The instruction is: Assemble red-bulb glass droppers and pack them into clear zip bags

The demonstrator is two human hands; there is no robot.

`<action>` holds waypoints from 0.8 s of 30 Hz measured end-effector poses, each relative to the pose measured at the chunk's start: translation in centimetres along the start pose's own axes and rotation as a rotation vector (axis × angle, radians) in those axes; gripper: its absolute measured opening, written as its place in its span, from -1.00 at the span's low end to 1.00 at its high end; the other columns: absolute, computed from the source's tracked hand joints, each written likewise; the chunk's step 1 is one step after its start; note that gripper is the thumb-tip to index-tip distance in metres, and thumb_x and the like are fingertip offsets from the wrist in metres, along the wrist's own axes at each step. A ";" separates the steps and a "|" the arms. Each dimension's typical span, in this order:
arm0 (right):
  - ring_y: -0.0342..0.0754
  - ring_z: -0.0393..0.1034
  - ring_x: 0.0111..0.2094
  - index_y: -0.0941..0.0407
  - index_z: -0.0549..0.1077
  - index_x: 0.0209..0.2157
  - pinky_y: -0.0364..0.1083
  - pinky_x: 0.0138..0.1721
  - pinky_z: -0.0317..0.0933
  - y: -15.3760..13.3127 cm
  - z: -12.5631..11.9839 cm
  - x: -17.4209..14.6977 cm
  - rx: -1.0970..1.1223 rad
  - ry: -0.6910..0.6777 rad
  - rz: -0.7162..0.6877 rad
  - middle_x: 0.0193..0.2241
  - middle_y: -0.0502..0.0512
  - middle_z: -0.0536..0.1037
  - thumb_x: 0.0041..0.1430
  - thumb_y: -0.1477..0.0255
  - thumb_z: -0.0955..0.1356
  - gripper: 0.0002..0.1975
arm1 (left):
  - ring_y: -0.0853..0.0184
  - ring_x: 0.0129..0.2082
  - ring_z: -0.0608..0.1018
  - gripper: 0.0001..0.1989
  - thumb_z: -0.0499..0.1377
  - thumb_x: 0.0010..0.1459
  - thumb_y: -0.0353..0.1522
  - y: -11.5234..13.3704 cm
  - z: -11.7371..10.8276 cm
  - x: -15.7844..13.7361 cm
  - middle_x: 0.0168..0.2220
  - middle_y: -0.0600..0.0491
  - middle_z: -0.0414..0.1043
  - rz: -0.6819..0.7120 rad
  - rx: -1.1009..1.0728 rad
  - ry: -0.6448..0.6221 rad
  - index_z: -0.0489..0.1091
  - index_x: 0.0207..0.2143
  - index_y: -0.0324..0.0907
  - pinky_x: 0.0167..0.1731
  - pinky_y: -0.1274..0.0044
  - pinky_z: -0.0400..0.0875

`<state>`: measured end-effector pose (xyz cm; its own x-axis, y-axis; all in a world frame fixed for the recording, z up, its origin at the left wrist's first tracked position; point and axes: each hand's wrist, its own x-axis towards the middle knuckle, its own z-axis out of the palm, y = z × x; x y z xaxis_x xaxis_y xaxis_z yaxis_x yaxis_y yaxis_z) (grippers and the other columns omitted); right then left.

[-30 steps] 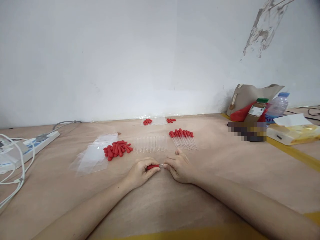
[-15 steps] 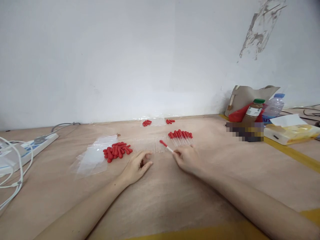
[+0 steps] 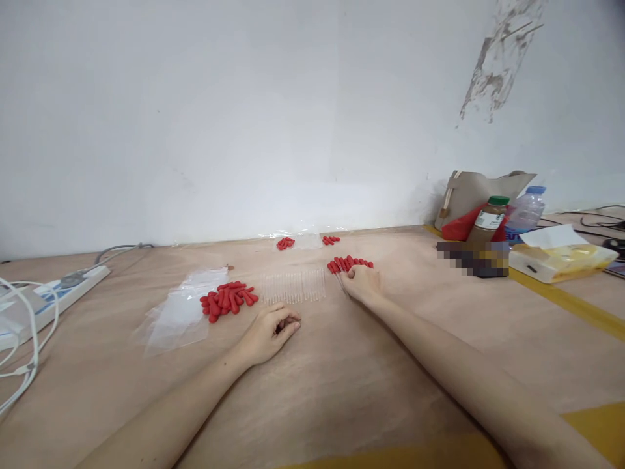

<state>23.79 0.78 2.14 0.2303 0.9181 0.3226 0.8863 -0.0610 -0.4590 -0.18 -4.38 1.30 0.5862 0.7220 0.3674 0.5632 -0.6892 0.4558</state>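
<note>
My right hand [image 3: 364,283] is closed on a dropper [image 3: 340,281], a thin clear tube with a red rubber bulb, at the left end of a row of similar droppers [image 3: 359,263]. The hand covers most of their tubes. My left hand [image 3: 273,332] rests on the table, loosely curled, with its thumb a little apart from the fingers and nothing in it. Just beyond it lies a row of clear thin tubes [image 3: 293,286] without bulbs. A heap of loose red rubber bulbs [image 3: 227,301] is to its left.
Clear plastic bags [image 3: 180,319] lie flat left of the heap. Small groups of red bulbs [image 3: 286,243] lie by the wall. A white power strip [image 3: 73,290] with cables is at the left. Bottles [image 3: 491,221], a bag [image 3: 454,195] and a tissue pack [image 3: 561,254] stand at the right.
My right hand has moved a little away from me with the dropper, bringing it to the left end of the row. My left hand has barely moved; its fingers and thumb are closer together.
</note>
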 end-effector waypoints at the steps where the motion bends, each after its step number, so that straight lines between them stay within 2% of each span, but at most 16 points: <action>1: -0.06 0.32 -0.44 0.12 0.40 -0.63 -0.02 -0.21 -0.08 0.0 0.1 0.0 -0.008 0.001 0.002 -0.59 0.05 0.45 0.04 0.30 0.21 -0.70 | 0.43 -0.47 0.37 -0.85 0.02 0.13 -0.38 0.0 0.0 0.0 -0.40 0.07 0.33 -0.001 -0.003 -0.003 0.37 -0.34 -0.18 -0.45 0.59 0.27; 6: -0.02 0.33 -0.43 0.11 0.42 -0.63 -0.01 -0.22 -0.05 0.3 0.4 0.0 -0.090 -0.020 0.038 -0.57 0.09 0.46 0.03 0.18 0.19 -0.63 | 0.43 -0.48 0.37 -0.85 0.02 0.13 -0.37 0.0 0.0 0.0 -0.40 0.08 0.33 -0.023 0.000 -0.011 0.37 -0.34 -0.18 -0.46 0.60 0.26; 10: -0.02 0.32 -0.46 0.12 0.40 -0.66 -0.02 -0.24 -0.03 0.6 0.4 -0.3 -0.150 -0.042 -0.006 -0.60 0.10 0.44 0.04 0.12 0.17 -0.56 | 0.42 -0.47 0.37 -0.85 0.02 0.13 -0.38 0.3 -0.2 0.0 -0.40 0.08 0.33 -0.034 0.000 -0.016 0.37 -0.34 -0.18 -0.45 0.59 0.27; 16: -0.05 0.33 -0.41 0.09 0.43 -0.56 0.00 -0.18 -0.12 -0.2 0.4 -0.8 -0.108 0.005 -0.083 -0.53 0.05 0.48 0.02 0.19 0.21 -0.68 | 0.42 -0.45 0.38 -0.86 0.02 0.13 -0.38 0.2 -0.2 0.1 -0.39 0.07 0.33 -0.030 0.001 -0.012 0.37 -0.33 -0.17 -0.43 0.58 0.27; 21: -0.02 0.34 -0.38 0.11 0.45 -0.52 0.04 -0.16 -0.17 -2.1 1.3 -0.1 -0.168 -0.056 -0.136 -0.51 0.10 0.49 0.04 0.27 0.19 -0.71 | 0.43 -0.46 0.37 -0.85 0.02 0.13 -0.37 0.1 -0.1 0.1 -0.41 0.07 0.32 -0.015 0.002 -0.006 0.37 -0.34 -0.18 -0.45 0.59 0.26; 24: 0.00 0.35 -0.39 0.15 0.45 -0.49 0.04 -0.19 -0.15 -3.3 1.9 0.6 -0.224 -0.114 -0.107 -0.49 0.16 0.50 0.01 0.33 0.20 -0.74 | 0.42 -0.46 0.37 -0.85 0.02 0.14 -0.36 0.3 0.1 0.0 -0.41 0.07 0.33 -0.009 0.004 -0.008 0.37 -0.34 -0.17 -0.45 0.59 0.27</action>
<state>20.20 2.26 2.30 0.0953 0.9614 0.2580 0.9729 -0.0351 -0.2285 0.07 -4.59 1.36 0.5854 0.7279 0.3570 0.5708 -0.6828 0.4560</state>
